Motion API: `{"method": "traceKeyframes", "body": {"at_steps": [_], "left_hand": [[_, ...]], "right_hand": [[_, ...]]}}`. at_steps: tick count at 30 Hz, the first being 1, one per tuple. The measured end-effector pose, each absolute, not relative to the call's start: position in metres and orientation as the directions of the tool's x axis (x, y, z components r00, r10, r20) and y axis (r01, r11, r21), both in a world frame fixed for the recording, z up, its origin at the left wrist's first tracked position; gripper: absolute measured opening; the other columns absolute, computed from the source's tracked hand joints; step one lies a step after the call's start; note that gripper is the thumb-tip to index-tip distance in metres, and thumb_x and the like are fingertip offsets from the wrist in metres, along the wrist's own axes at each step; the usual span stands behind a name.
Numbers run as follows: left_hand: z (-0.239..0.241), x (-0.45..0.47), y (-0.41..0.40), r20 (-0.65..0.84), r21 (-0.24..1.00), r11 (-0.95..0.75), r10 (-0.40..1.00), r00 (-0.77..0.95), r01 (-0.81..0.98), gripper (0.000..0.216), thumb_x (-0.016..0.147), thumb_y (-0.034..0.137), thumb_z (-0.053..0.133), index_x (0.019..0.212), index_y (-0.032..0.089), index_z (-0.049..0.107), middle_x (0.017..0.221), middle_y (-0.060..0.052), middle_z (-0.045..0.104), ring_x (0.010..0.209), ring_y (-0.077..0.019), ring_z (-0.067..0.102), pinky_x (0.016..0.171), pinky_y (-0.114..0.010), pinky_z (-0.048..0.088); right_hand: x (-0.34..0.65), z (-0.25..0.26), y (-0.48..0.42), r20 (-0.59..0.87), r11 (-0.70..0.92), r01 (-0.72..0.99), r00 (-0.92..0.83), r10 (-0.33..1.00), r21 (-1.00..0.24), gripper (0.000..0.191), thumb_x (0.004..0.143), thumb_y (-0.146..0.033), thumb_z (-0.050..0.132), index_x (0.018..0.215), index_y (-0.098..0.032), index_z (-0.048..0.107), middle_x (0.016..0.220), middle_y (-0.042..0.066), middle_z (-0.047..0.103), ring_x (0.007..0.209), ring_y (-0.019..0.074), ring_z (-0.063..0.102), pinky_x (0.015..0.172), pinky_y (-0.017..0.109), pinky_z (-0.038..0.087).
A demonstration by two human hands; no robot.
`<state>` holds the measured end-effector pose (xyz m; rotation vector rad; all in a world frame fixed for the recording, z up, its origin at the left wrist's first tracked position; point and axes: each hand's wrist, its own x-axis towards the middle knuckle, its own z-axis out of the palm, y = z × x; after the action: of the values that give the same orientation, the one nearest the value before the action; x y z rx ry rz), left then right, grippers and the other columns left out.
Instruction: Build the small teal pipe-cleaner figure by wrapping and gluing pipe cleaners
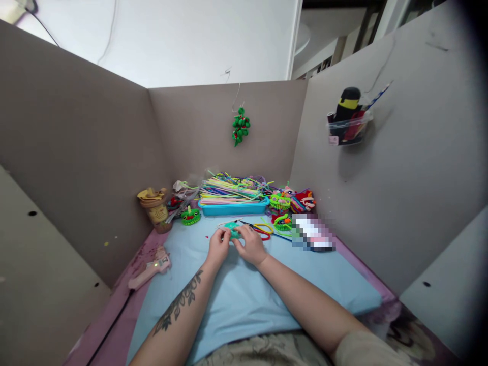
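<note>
While the teal piece (pixel 233 231) is held in the grip of left hand (pixel 218 246) and right hand (pixel 250 246), pressure is best kept light.

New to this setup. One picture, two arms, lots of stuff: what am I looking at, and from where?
No machine here: these are a person's bare left hand and right hand. The single picture comes from a camera worn on the head, looking forward and down.

Between them, the fingers hold a small turquoise piece; its exact shape is partly hidden.

The surface is covered by a light blue cloth. Just beyond the hands lie scissors with red and yellow handles. Behind stands a blue tray heaped with colourful fuzzy sticks. On the left are a pink glue gun and a brown cup.
</note>
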<state>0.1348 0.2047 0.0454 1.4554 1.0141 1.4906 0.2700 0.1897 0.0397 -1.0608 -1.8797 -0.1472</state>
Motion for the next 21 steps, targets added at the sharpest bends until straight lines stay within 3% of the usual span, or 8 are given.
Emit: {"method": "traceKeyframes", "body": {"at_steps": [6, 12, 21], "left_hand": [[0.0439, 0.1335, 0.2052, 0.396, 0.918, -0.396, 0.918, 0.032, 0.015, 0.017, 0.075, 0.032, 0.059, 0.080, 0.015, 0.063, 0.078, -0.005, 0.062, 0.066, -0.0134, 0.055, 0.060, -0.024, 0.045], [0.0422, 0.1331, 0.2061, 0.410, 0.908, -0.415, 0.909, 0.073, 0.055, 0.020, 0.072, 0.029, 0.062, 0.086, 0.015, 0.063, 0.085, -0.007, 0.065, 0.073, -0.0157, 0.059, 0.065, -0.027, 0.048], [0.0432, 0.1310, 0.2065, 0.421, 0.901, -0.423, 0.906, 0.045, 0.097, 0.014, 0.070, 0.027, 0.063, 0.076, 0.015, 0.065, 0.073, -0.004, 0.065, 0.069, -0.0152, 0.059, 0.063, -0.026, 0.047]], "right_hand": [[0.2726, 0.0373, 0.1934, 0.771, 0.608, 0.718, -0.158, 0.617, -0.340, 0.015, 0.086, -0.020, 0.044, 0.088, -0.019, 0.059, 0.083, 0.006, 0.060, 0.081, 0.0193, 0.054, 0.073, 0.031, 0.043], [0.2749, 0.0352, 0.1953, 0.773, 0.597, 0.716, -0.128, 0.621, -0.361, 0.015, 0.087, -0.020, 0.044, 0.086, -0.018, 0.058, 0.083, 0.007, 0.059, 0.081, 0.0194, 0.053, 0.073, 0.031, 0.043], [0.2740, 0.0350, 0.1955, 0.782, 0.601, 0.702, -0.100, 0.615, -0.383, 0.013, 0.086, -0.019, 0.045, 0.084, -0.018, 0.058, 0.080, 0.006, 0.058, 0.080, 0.0195, 0.053, 0.072, 0.031, 0.043]]}}
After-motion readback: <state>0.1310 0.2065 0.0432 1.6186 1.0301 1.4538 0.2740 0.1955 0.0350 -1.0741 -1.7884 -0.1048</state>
